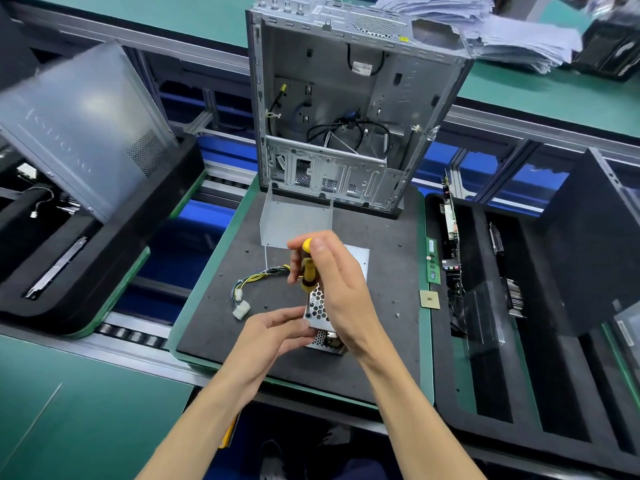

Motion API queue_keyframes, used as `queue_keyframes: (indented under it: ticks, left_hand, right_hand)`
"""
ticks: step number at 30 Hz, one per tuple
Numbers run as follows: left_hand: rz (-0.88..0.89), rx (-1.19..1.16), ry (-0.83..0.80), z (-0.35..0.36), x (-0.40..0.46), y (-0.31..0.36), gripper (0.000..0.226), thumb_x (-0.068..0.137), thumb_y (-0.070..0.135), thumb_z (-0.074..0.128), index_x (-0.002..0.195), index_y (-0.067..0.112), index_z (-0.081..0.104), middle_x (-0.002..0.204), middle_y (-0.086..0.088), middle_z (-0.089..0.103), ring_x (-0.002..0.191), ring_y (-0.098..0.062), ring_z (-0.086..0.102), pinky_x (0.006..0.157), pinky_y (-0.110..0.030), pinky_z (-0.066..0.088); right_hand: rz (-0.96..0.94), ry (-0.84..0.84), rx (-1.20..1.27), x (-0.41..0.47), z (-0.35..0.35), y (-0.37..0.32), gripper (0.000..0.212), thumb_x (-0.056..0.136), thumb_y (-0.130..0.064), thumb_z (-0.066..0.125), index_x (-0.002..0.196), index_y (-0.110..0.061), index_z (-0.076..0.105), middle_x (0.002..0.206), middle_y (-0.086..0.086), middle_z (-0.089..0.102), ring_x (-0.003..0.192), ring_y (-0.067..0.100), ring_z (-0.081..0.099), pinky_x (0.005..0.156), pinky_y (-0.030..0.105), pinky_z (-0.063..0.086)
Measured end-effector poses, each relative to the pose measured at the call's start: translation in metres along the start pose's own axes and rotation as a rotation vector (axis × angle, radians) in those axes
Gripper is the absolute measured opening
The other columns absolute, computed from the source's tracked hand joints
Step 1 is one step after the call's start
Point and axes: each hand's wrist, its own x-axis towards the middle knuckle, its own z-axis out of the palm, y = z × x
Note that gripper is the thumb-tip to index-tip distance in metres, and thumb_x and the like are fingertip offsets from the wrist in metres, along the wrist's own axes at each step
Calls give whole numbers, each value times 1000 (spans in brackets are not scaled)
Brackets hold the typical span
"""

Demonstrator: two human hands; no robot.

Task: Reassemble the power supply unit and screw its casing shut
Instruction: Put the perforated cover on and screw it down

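The power supply unit lies on the counter, long axis running 12 to 6, honeycomb grille up. Left hand pinches its 9 o'clock edge; right hand grips the upright screwdriver.

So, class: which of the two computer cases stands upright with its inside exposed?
The silver computer case behind the black mat; the other leans tilted, closed.

The silver power supply sits on the black mat — honeycomb grille up. Its yellow-black cable bundle trails left, ending in white plugs.
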Motion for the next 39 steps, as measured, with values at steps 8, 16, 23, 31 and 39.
queue_keyframes:
  ticks: [8,16,23,31,39]
  left_hand:
    - [20,2,-33,0,0,-1,27,93,2,65,119,-3,69,107,-22,75,107,-34,72,99,-40,55]
    - [30,-8,-46,-3,0,-1,28,92,5,68,120,0,69,108,-21,75,105,-32,72,96,-36,57]
    - [35,-37,-39,-2,1,-1,20,91,2,68,109,7,73,103,-18,77,100,-30,74,82,-26,60]
    - [31,-35,-53,-3,1,-1,25,93,4,67,118,3,69,107,-18,76,104,-30,73,91,-32,59]
    - [39,-29,-71,-3,-1,-1,27,93,6,67,120,1,68,108,-19,76,106,-31,72,95,-37,58]
  right_hand:
    - [-28,-6,-27,1,3,0,13,97,-44,50,102,-39,61,71,-10,52,66,12,43,65,25,39]
    - [-13,-9,29,0,1,0,7,101,-20,50,102,-14,53,81,-4,64,68,13,55,67,21,46]
    - [-2,-25,-10,3,-2,-1,33,106,-30,36,118,-25,66,75,-5,48,69,12,41,67,24,37]
    - [-33,57,-66,-1,4,0,33,108,-29,35,90,-34,62,76,-13,52,70,9,48,67,16,41]
    - [-71,23,-47,-6,5,-2,19,100,-29,48,87,-24,61,76,-7,60,70,11,54,68,16,43]
